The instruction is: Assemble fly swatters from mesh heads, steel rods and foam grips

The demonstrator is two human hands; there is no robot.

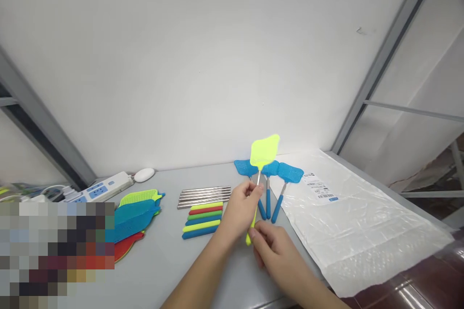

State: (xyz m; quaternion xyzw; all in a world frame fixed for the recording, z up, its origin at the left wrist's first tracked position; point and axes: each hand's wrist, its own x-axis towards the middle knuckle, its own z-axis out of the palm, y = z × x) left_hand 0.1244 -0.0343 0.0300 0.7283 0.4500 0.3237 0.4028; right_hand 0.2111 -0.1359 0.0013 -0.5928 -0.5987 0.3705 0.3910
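A yellow-green fly swatter (pixel 266 151) stands tilted upright between my hands, its mesh head raised in front of the wall. My left hand (pixel 242 205) is closed around its metal rod, just above the grip. Lower down, my right hand (pixel 271 247) pinches the yellow-green handle near its bottom end. Behind them, several blue fly swatters (pixel 290 173) lie on the grey table with their heads toward the wall. Left of my left hand are several loose coloured handles (pixel 203 230) in a row, with a set of metal rods (pixel 204 196) just beyond.
Loose swatter heads (pixel 136 219) in blue, yellow-green and red are piled at the left. A white power strip (pixel 105 187) and a white oval object (pixel 144 175) lie behind them. A white plastic mailing bag (pixel 348 222) covers the table's right side and overhangs its front edge.
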